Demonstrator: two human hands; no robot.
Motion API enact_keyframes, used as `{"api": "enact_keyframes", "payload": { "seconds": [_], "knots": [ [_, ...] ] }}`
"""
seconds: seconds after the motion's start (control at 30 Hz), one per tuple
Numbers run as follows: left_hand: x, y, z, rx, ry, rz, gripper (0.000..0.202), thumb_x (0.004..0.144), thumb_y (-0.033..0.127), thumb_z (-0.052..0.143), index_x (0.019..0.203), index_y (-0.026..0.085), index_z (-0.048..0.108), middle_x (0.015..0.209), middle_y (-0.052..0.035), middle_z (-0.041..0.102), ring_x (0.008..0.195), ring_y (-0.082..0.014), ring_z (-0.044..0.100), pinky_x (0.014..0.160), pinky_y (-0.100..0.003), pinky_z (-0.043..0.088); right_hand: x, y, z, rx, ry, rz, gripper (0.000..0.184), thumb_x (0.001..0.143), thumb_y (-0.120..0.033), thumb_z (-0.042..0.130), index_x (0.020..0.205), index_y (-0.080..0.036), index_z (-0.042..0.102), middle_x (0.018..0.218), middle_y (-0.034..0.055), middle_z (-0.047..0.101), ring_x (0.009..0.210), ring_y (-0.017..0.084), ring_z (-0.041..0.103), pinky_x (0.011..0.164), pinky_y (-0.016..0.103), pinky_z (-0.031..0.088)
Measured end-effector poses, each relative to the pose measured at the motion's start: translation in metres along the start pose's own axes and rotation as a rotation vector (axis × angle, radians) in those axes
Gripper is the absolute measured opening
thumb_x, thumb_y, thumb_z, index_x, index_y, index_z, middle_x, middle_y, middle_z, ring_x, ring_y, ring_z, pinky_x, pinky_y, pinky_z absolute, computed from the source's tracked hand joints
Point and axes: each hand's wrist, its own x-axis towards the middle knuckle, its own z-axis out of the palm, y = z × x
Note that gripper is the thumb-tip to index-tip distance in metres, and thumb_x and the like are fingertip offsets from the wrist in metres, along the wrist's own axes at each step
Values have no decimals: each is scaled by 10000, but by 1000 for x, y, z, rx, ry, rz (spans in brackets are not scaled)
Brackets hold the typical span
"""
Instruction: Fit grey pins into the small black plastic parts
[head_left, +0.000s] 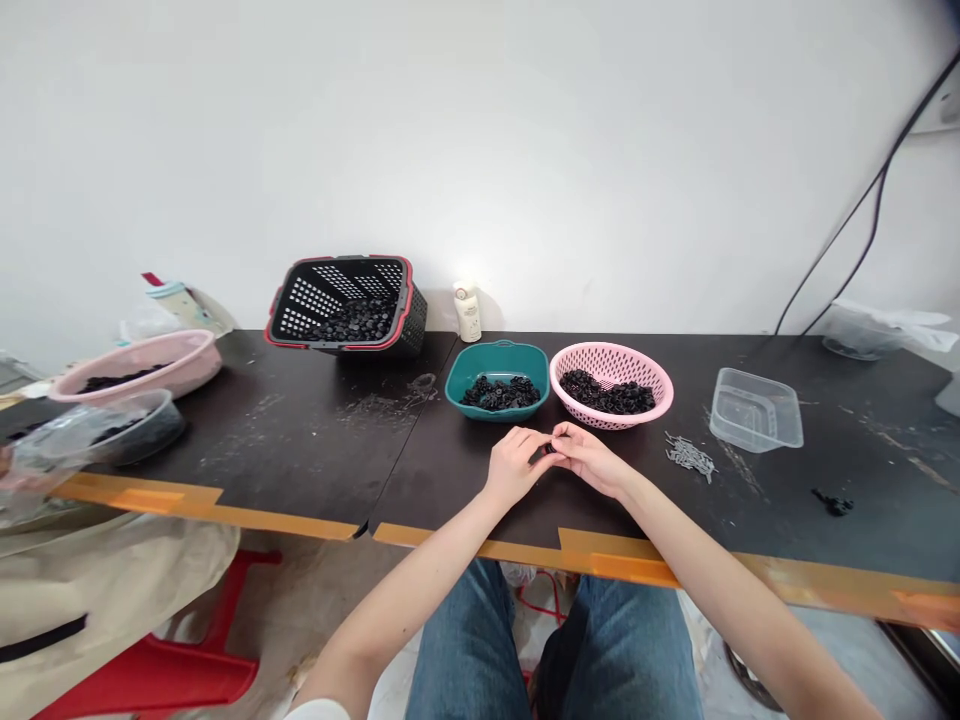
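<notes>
In the head view, we see the left hand and the right hand meeting low in the middle of the frame, just above the dark, scuffed table with its orange taped edge. The fingers of both hands are drawn together, tips touching, and they pinch a small black piece between them. The 2 hands close around it, so most of it is hidden.

We judge that this fiddly work goes best with both wrists resting on the table. The pinch should sit low over the surface, so that a slip drops the piece where it can be found. Pressure should be light and square, not twisting.

The small black piece shows only as a dark speck between the fingertips, and we cannot tell its shape. It looks like the black bits heaped in the teal plastic bowl and in the pink perforated plastic basket just beyond the hands. A loose heap of small grey pins lies to the right of the right hand, beside a clear rectangular plastic container.
</notes>
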Motion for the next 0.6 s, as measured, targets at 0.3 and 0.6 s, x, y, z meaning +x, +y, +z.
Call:
{"api": "enact_keyframes", "payload": {
  "seconds": [0.3, 0.6],
  "knots": [
    [16, -13, -40, 307, -106, -24, 272, 881, 382, 521, 1051, 207, 641, 941, -58, 661, 874, -188, 595, 792, -321, 443, 7, 7, -15, -849, 140, -145, 226, 775, -367, 634, 914, -191, 667, 848, 57, 692, 778, 196, 633, 749, 351, 478],
    [117, -88, -41, 415, -580, -393, 219, 813, 313, 597, 1000, 221, 662, 963, -26, 690, 887, -178, 618, 738, -242, 447, 14, 20, -14, -798, 161, -233, 161, 816, -368, 544, 828, -213, 500, 693, -16, 557, 624, 143, 563, 638, 301, 469]
  ]
}}
